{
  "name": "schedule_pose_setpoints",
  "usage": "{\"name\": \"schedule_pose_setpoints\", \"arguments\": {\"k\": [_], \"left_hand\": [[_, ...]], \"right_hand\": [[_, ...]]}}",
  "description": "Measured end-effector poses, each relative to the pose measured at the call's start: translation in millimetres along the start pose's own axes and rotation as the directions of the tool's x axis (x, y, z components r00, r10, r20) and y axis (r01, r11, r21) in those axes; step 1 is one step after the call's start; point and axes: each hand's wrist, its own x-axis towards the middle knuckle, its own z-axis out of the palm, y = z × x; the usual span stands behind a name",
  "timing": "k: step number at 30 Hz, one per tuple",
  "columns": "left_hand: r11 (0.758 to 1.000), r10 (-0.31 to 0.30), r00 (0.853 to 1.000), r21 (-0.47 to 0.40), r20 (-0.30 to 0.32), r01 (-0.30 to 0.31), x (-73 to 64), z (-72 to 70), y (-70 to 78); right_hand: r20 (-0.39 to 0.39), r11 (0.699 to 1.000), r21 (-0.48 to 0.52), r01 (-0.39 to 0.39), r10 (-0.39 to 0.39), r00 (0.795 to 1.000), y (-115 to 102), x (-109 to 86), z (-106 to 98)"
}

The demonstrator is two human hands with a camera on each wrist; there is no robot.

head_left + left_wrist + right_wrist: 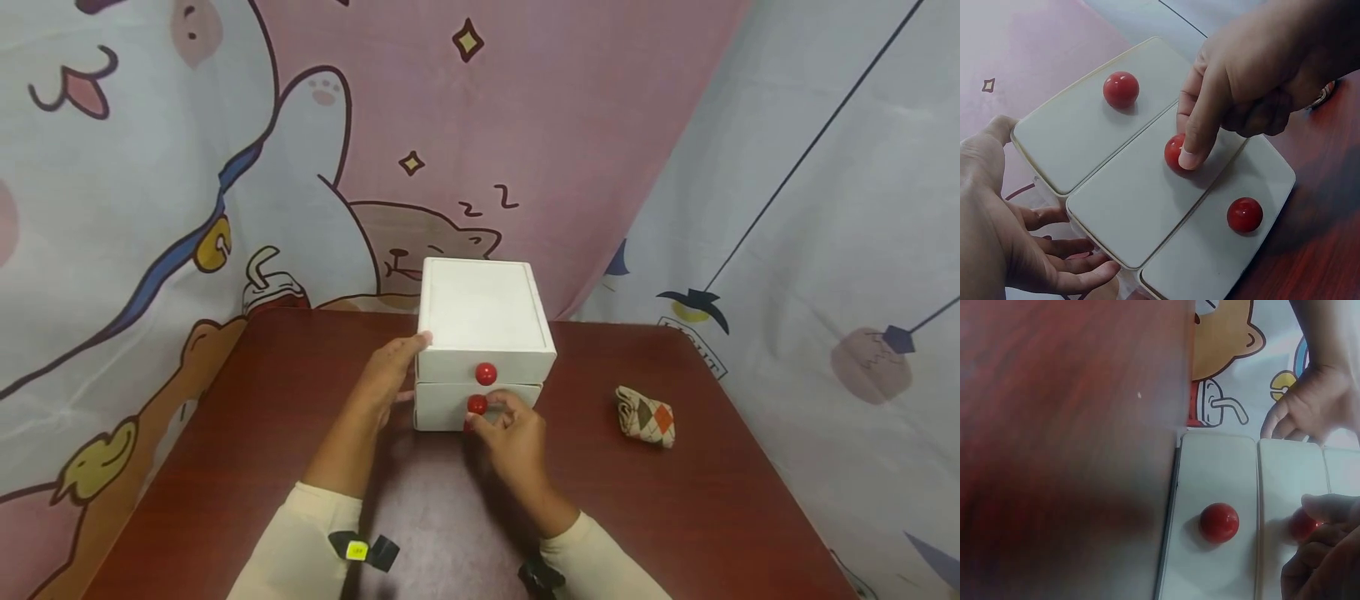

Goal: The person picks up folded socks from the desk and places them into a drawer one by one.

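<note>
A white box of three stacked drawers [483, 304] stands on the table, a red round knob on each front. My right hand [521, 442] pinches the middle drawer's knob [1172, 150] between thumb and fingers. Above it is the top knob [486, 373]; the bottom knob [1245, 214] shows fully in both wrist views but is mostly covered in the head view. At the box's left side, my left hand [386, 379] steadies it, thumb by the top edge and other fingers loosely extended along the side. All three drawers look closed or nearly so.
A folded argyle-patterned cloth [645, 417] lies on the dark red wooden table [712, 517], to the right of the box. Behind the table hangs a curtain [570, 108] with cartoon animals, close to the box's back.
</note>
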Motion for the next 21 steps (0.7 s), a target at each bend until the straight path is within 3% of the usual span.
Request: {"name": "schedule_pose_setpoints", "arguments": {"k": [21], "left_hand": [[1.0,0.004,1.0,-0.017,-0.005,-0.005,2.0,-2.0,2.2]], "right_hand": [[0.005,0.998,0.038,-0.039,0.039,0.999,2.8,5.5,1.1]]}}
